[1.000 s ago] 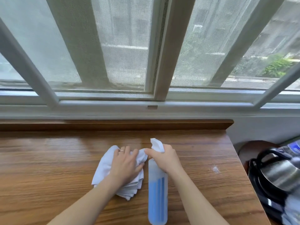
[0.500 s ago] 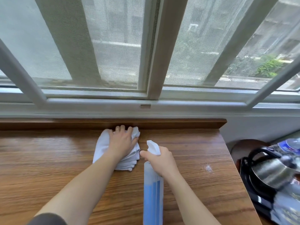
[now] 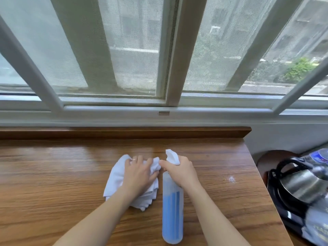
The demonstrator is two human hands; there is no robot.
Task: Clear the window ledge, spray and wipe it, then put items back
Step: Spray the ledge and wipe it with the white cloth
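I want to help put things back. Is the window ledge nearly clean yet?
Clearing looks done: only the white cloth and spray bottle sit on the wooden ledge. Wiping is in hand: the left hand presses the cloth down, and the right hand grips the bottle. A wet spot near the right end is unwiped. Putting things back is left; the kettle waits beside the ledge.

- The left hand (image 3: 140, 173) presses flat on a folded white cloth (image 3: 115, 178) lying on the wooden ledge (image 3: 53, 174).
- The right hand (image 3: 181, 170) grips the neck of a spray bottle (image 3: 172, 210) holding blue liquid, its white nozzle pointing toward the window (image 3: 134, 50).
- A small wet patch (image 3: 231, 179) sits near the ledge's right edge.
- A steel kettle (image 3: 301, 185) stands off to the right, blurred.
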